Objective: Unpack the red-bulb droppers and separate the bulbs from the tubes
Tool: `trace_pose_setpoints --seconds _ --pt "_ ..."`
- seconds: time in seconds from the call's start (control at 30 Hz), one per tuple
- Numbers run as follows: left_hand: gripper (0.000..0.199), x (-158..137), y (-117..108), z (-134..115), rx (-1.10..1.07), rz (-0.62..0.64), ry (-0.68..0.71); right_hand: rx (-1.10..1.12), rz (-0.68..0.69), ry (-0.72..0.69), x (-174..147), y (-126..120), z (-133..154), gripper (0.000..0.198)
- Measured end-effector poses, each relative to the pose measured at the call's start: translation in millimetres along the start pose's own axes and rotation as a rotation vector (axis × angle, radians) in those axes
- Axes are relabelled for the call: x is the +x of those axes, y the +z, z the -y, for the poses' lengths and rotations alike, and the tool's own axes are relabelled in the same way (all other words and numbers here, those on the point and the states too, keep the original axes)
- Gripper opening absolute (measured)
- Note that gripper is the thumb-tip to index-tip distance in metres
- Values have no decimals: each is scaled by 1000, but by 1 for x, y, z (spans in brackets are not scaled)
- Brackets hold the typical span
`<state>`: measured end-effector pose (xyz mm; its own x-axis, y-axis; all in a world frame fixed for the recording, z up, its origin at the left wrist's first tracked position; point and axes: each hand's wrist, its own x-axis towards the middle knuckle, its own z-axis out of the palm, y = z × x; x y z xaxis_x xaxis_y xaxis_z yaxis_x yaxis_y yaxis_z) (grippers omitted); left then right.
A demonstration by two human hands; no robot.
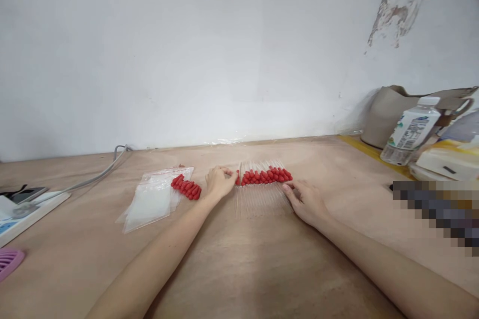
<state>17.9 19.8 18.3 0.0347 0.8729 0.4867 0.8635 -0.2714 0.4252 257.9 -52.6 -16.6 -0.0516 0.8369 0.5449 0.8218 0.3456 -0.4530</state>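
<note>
A row of droppers with red rubber bulbs (266, 175) and thin clear tubes lies at the middle of the table. Below the bulbs, loose clear tubes (258, 202) are lined up side by side. My left hand (220, 181) is at the row's left end, thumb and forefinger closed on a single red-bulbed dropper (238, 178) set slightly apart. At the right end, my right hand (306, 199) rests with thumb and fingers loosely apart beside the tubes. Left of my left hand, loose red bulbs (186, 187) lie partly over clear plastic bags (151, 202).
A plastic bottle (410, 132) and a beige bag (385, 114) stand at the back right, near a white and yellow package (447, 162). On the left are a power strip (41, 217) with a grey cable (93, 179) and a pink slotted object (10, 263). A wall (187, 60) borders the table.
</note>
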Motion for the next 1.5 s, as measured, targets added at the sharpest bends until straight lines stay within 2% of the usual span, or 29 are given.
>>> trace_pose_setpoints --seconds 0.1,0.17,0.2,0.3,0.47,0.63,0.8,0.9,0.97,1.17,1.5 --pt "18 -20 -12 6 -60 -77 -5 40 -34 -19 0 1 0 28" --pt "15 -40 -23 13 -96 -104 41 91 -86 -49 0 1 1 27" --pt "13 -51 -29 17 -116 -107 79 117 -115 -73 0 1 3 28" --pt "8 -79 -44 26 -186 -68 313 170 -152 -197 -3 -2 11 36" --pt "9 -95 -50 24 -200 11 553 110 -40 -460 -12 -4 34 45" --pt "12 -96 -45 20 -219 -22 692 8 15 -629 -16 9 53 30" --pt "15 -99 -44 20 -218 -11 730 3 44 -643 -14 17 60 16" --pt "27 -97 -43 14 -177 0 703 23 42 -644 -14 18 61 17" --pt "35 -95 -41 10 -132 13 739 35 46 -644 -15 18 61 17" --pt "17 -92 -36 4 -87 4 866 52 69 -645 -17 16 64 17" --pt "26 -94 -37 2 -30 -44 961 103 58 -712 -19 22 62 19"
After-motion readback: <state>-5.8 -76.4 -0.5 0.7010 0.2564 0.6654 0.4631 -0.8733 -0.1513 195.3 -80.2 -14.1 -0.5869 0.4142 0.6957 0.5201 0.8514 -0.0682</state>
